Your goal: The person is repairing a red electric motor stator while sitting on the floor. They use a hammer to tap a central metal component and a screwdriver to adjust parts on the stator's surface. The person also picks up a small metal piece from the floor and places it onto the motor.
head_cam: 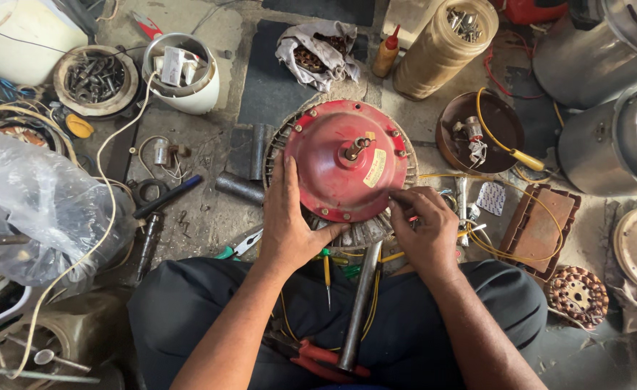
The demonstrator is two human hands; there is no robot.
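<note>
A round red motor cover [340, 155] with a short shaft at its middle sits on a finned stator on the floor in front of my knees. My left hand [289, 217] lies flat against the cover's left rim, thumb along its lower edge. My right hand [423, 227] pinches something small at the cover's lower right edge; the item itself is hidden by my fingers. Yellow wires [510, 217] run out from under the motor to the right.
A metal pipe [358, 303] and red-handled pliers [318, 357] rest on my lap. Around me lie a white pot [185, 72], a bowl of bolts [94, 79], a plastic bag [37, 202], a brown jar [445, 47], a brown dish [481, 130], metal drums [614, 137] and a copper-wound rotor [578, 296].
</note>
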